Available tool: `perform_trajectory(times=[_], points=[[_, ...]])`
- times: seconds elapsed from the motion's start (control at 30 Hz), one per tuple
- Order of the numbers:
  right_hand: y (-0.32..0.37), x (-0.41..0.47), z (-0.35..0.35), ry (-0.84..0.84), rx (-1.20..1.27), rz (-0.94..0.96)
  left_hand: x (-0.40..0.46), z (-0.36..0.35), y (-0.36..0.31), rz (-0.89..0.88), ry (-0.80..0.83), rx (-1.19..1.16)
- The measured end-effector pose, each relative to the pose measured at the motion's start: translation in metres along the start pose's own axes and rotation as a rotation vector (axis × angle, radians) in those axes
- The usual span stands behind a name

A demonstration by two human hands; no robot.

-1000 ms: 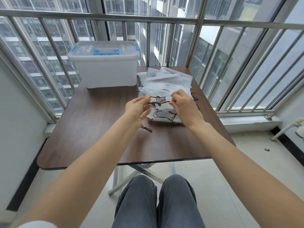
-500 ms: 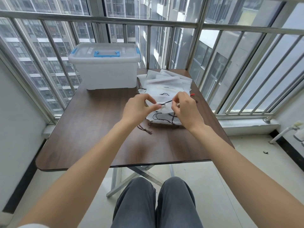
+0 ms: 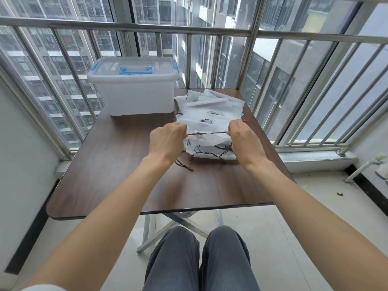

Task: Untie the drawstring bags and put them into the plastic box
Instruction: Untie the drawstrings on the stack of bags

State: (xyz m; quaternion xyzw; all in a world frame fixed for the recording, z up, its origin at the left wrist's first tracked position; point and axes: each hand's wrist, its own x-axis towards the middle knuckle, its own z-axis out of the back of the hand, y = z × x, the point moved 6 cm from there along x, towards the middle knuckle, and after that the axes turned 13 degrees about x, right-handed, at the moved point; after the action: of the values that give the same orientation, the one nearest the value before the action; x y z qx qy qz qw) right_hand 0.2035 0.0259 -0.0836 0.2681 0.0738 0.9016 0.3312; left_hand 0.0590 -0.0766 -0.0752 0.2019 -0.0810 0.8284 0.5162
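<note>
A pile of white drawstring bags [image 3: 212, 108] with dark brown cords lies on the far right part of the brown table [image 3: 126, 175]. My left hand [image 3: 167, 140] and my right hand [image 3: 243, 138] each pinch one end of a dark drawstring [image 3: 206, 133], which runs taut between them above the nearest bag [image 3: 210, 151]. A small knot shows on the cord near my left hand. The translucent plastic box [image 3: 134, 91] with a blue handle and blue latches stands at the far left of the table, lid shut.
A loose brown cord end [image 3: 184, 164] lies on the table under my left wrist. A metal railing [image 3: 189, 30] runs behind and to the right of the table. My knees [image 3: 199, 259] are below the table's near edge.
My hands have moved apart, pulling the drawstring out straight between them; a second ago they were close together over the top bag.
</note>
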Motion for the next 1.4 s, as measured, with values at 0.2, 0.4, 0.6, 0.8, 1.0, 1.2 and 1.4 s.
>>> perform_trajectory(times=[0.2, 0.4, 0.6, 0.8, 1.0, 1.2, 1.4], points=[[-0.011, -0.001, 0.003, -0.006, 0.608, -0.339, -0.003, -0.003, 0.003, 0.043, 0.034, -0.075], [0.003, 0.0, 0.011, -0.018, 1.066, -0.526, -0.006, -0.01, -0.007, -0.019, 0.217, -0.177], [0.026, 0.007, 0.011, 0.122, 1.152, -0.429, -0.005, -0.011, -0.016, -0.101, 0.173, -0.136], [0.028, 0.003, -0.007, 0.105, 1.437, -0.525, -0.007, -0.015, -0.02, -0.052, 0.363, -0.426], [0.024, 0.002, -0.018, 0.087, 1.376, -0.6, -0.005, -0.016, -0.011, 0.076, 0.42, -0.648], [0.022, -0.001, -0.025, 0.178, 1.393, -0.508, 0.001, -0.004, -0.002, 0.076, 0.379, -0.844], [0.022, 0.002, -0.032, 0.168, 1.423, -0.514, 0.014, 0.02, -0.007, -0.132, 0.217, -0.533]])
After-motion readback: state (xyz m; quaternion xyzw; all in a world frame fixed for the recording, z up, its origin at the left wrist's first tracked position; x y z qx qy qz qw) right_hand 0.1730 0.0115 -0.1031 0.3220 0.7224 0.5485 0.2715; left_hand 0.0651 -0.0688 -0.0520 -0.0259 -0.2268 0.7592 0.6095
